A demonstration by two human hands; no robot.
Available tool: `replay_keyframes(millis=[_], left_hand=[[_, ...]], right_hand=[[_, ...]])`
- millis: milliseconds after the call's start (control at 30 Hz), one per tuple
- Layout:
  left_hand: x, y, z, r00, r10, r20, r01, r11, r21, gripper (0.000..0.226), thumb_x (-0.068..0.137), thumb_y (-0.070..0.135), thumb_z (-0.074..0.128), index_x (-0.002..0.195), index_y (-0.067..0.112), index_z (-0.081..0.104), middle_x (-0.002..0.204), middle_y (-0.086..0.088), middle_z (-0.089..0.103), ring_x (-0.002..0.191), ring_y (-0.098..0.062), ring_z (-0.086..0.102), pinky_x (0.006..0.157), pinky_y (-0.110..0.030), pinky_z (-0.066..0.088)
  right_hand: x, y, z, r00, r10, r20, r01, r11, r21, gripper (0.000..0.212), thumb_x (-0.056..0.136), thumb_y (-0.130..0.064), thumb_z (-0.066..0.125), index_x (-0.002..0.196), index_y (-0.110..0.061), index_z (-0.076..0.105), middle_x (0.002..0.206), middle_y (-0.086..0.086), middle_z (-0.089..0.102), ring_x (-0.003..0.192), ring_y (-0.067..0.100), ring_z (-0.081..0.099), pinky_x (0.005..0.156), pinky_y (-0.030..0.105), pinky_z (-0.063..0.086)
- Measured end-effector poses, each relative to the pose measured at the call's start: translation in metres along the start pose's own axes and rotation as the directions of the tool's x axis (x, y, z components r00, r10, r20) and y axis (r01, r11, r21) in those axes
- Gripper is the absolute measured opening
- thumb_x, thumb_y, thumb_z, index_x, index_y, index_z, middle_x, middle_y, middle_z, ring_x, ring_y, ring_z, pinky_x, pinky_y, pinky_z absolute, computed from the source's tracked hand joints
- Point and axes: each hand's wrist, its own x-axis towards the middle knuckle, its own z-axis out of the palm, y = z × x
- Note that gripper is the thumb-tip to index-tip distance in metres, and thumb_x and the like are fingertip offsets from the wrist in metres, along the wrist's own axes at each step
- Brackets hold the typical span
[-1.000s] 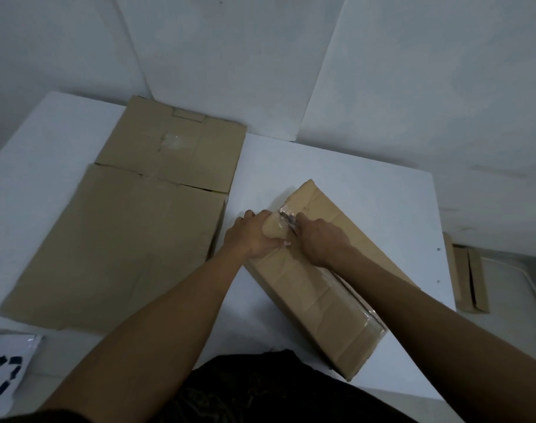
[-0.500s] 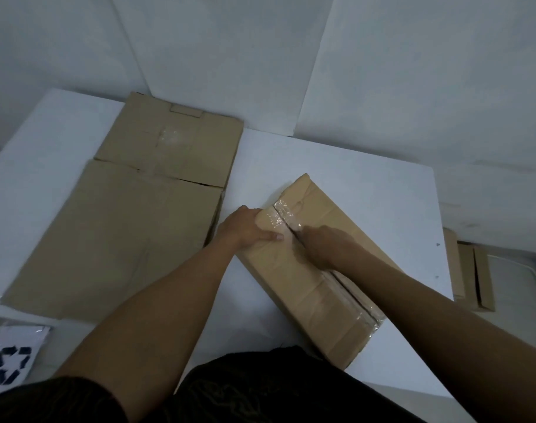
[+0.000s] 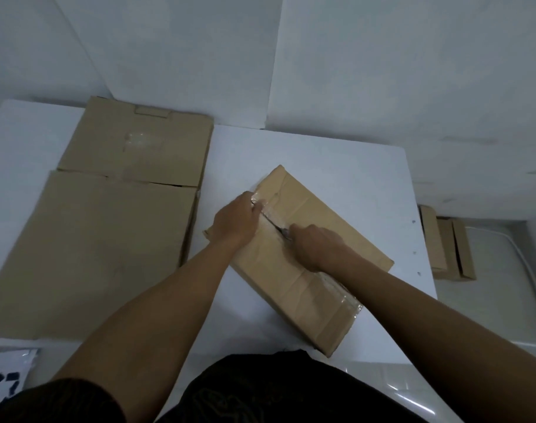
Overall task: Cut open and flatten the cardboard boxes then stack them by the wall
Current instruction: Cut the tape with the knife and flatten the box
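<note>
Change: right grip (image 3: 317, 248) has drawn back along the taped seam toward the body, and an opened slit now shows between the two hands; left grip (image 3: 237, 221) has stayed near the far end of the box.
Clothing: dark shirt (image 3: 260, 389) at the bottom edge, both bare forearms reaching forward over it.
Bag: white bag (image 3: 7, 380) with a dark recycling mark, low left, partly out of frame.
Right grip: closed round a small knife (image 3: 283, 234); only the blade tip shows, set in the seam.
Left grip: pressing down on the box top just left of the seam, fingertips on the clear tape, wrapped round nothing.
Box: brown box (image 3: 321, 209) lies askew on the counter (image 3: 337, 154), near end close to the body, tape still whole on that end.
Flattened cardboard: large flat sheet (image 3: 108, 239) lies left of the box, apart from it, its far edge reaching the wall (image 3: 382, 71).
Floor: more folded cardboard pieces (image 3: 444, 248) beyond the counter's right edge.
</note>
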Motion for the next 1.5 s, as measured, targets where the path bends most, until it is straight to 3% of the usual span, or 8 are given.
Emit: replay_keyframes(millis=[167,367,600,933,1233,1333,1400,1500], left_hand=[[0.003,-0.002,0.0,0.999,-0.022,-0.025,0.024,0.997,0.068,0.05,0.103,0.056,0.029,0.111,0.016,0.057,0.101,-0.008,0.067,0.088,-0.032,0.062,0.075,-0.04,0.048],[0.004,-0.004,0.002,0.999,-0.004,-0.043,0.008,0.995,0.098,0.042,0.104,0.051,0.031,0.104,0.017,0.056,0.093,-0.005,0.063,0.08,-0.027,0.058,0.068,-0.037,0.043],[0.004,-0.005,0.002,1.0,-0.008,-0.023,0.01,0.994,0.106,0.047,0.103,0.056,0.027,0.102,0.018,0.055,0.097,-0.008,0.065,0.082,-0.029,0.059,0.071,-0.04,0.047],[0.003,-0.002,0.002,0.999,-0.013,-0.032,0.018,0.99,0.14,0.055,0.099,0.064,0.023,0.096,0.018,0.053,0.094,-0.01,0.063,0.081,-0.033,0.06,0.076,-0.046,0.051],[0.006,-0.008,-0.003,0.999,-0.048,0.01,0.046,0.991,0.125,0.071,0.092,0.077,0.017,0.097,0.019,0.059,0.101,-0.013,0.066,0.088,-0.034,0.06,0.081,-0.046,0.051],[0.006,-0.004,-0.005,0.998,-0.06,-0.011,0.061,0.989,0.132,0.066,0.097,0.07,0.022,0.098,0.014,0.058,0.104,-0.016,0.065,0.087,-0.032,0.056,0.074,-0.041,0.044],[0.006,0.0,-0.006,0.994,-0.107,-0.023,0.109,0.99,0.093,0.065,0.099,0.066,0.028,0.112,0.01,0.058,0.114,-0.018,0.064,0.097,-0.035,0.058,0.077,-0.042,0.044],[0.0,0.01,-0.005,0.982,-0.16,-0.102,0.16,0.987,-0.007,0.063,0.098,0.058,0.042,0.137,0.008,0.047,0.136,-0.019,0.054,0.122,-0.041,0.052,0.097,-0.051,0.043]], right_hand=[[-0.019,0.021,0.007,0.997,0.036,0.074,-0.036,0.999,0.001,0.032,0.105,-0.026,0.039,0.134,-0.02,0.048,0.119,0.009,0.061,0.096,0.029,0.061,0.07,0.035,0.045],[-0.051,0.046,0.023,0.994,0.065,0.084,-0.063,0.998,-0.026,0.033,0.105,-0.026,0.035,0.133,-0.022,0.052,0.11,0.005,0.063,0.085,0.024,0.058,0.064,0.031,0.042],[-0.083,0.07,0.049,0.987,0.125,0.101,-0.117,0.99,-0.08,0.026,0.097,-0.014,0.049,0.122,-0.019,0.052,0.079,-0.004,0.046,0.073,0.02,0.056,0.062,0.033,0.047],[-0.13,0.104,0.071,0.983,0.14,0.121,-0.129,0.987,-0.093,0.047,0.101,-0.019,0.037,0.146,-0.031,0.035,0.089,0.0,0.049,0.074,0.02,0.054,0.064,0.03,0.044],[-0.167,0.124,0.086,0.981,0.184,-0.056,-0.188,0.979,-0.082,0.022,0.106,-0.028,0.039,0.127,-0.023,0.04,0.075,-0.003,0.048,0.052,0.012,0.044,0.046,0.025,0.026],[-0.179,0.132,0.091,0.963,0.253,-0.094,-0.252,0.967,0.02,0.016,0.107,-0.032,0.034,0.117,-0.022,0.043,0.075,-0.004,0.049,0.053,0.013,0.045,0.047,0.026,0.027],[-0.182,0.14,0.096,0.943,0.325,-0.07,-0.302,0.925,0.229,0.02,0.107,-0.035,0.031,0.101,-0.022,0.043,0.076,-0.002,0.054,0.059,0.017,0.052,0.05,0.03,0.035],[-0.181,0.147,0.105,0.922,0.383,0.064,-0.32,0.655,0.685,0.025,0.105,-0.035,0.038,0.088,-0.02,0.048,0.076,0.002,0.065,0.067,0.02,0.064,0.064,0.035,0.049]])
